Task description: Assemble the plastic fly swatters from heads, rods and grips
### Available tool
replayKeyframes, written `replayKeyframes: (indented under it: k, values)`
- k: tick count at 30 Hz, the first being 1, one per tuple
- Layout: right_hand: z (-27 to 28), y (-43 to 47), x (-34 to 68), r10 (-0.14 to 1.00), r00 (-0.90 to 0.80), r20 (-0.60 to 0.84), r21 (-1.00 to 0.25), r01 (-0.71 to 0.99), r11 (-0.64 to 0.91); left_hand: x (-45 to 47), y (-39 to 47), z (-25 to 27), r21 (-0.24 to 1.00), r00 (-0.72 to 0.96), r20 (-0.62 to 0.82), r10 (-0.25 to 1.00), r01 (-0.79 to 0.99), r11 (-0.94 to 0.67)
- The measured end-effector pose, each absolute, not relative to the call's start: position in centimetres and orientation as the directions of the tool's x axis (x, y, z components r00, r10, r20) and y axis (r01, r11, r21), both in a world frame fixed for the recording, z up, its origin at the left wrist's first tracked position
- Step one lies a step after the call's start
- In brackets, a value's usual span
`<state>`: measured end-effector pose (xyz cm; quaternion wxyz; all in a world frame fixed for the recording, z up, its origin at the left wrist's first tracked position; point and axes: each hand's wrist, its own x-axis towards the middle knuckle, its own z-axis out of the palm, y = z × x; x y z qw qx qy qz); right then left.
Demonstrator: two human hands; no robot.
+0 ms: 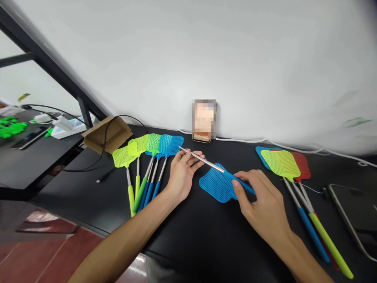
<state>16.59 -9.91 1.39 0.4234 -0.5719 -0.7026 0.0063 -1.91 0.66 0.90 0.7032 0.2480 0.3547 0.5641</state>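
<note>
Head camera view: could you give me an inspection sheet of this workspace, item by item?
Surface: black tabletop, smooth-looking.
Job's things: silver rod with blue handle; blue mesh head lying below; flyswatter row left, flyswatter bunch right.
Clutter: open cardboard box; phone propped upright; dark-screened device at right.
Grips: right hand holds the blue handle; left hand at the rod's tip, firmness unclear.
Cables: black cable crosses the box; white cable runs along the wall's foot.
Surroundings: white wall; left desk with power strip; reddish floor tiles.
</note>
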Motion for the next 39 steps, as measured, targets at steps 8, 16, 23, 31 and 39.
replayKeyframes:
  k: [8,16,23,31,39]
  values:
    - [1.38,-9.79,16.68,0.8,0.023,0.599,-0.493,0.798,0.347,-2.11,0.58,1.03,0.733,0.195,-0.261,0.945,-0.597,0.326]
    - [1.52,-9.78,16.71,0.815,-0.012,0.58,-0.471,0.811,0.347,-2.09,0.42,0.95,0.807,0.259,-0.261,0.93,-0.471,0.357]
    - [1.43,-9.84,16.74,0.809,-0.032,0.587,-0.445,0.822,0.355,-1.87,0.14,0.87,0.822,0.346,-0.245,0.906,-0.422,0.384]
    - [1.3,-9.94,16.55,0.816,-0.044,0.576,-0.452,0.815,0.362,-2.03,0.35,0.55,0.826,0.301,-0.223,0.927,-0.446,0.344]
    - [1.41,-9.95,16.78,0.8,-0.027,0.599,-0.468,0.799,0.377,-1.91,0.0,0.61,0.857,0.364,-0.147,0.92,-0.418,0.303]
